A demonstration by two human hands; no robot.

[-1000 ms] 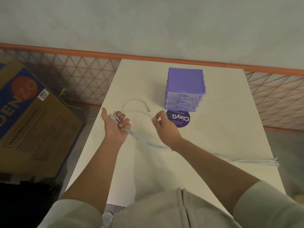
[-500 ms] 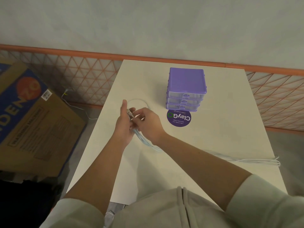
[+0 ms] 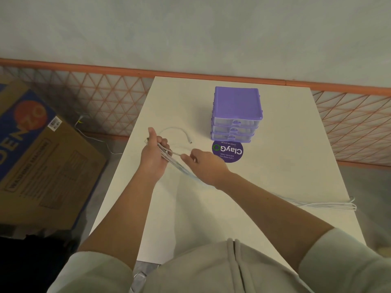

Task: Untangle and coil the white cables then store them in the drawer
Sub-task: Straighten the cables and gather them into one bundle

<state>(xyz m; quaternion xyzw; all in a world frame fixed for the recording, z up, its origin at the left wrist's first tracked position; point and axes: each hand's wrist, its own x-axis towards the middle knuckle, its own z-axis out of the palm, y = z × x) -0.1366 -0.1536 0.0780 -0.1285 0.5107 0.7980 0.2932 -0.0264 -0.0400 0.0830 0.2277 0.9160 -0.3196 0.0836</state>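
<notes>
Drawer unit stands on table, far centre. Round sticker lies just in front of it. Cables run from left hand, under right hand, to the table's right edge. Cardboard box sits on the floor, left of table.

drawer unit ahead, table right seemingly bare
</notes>
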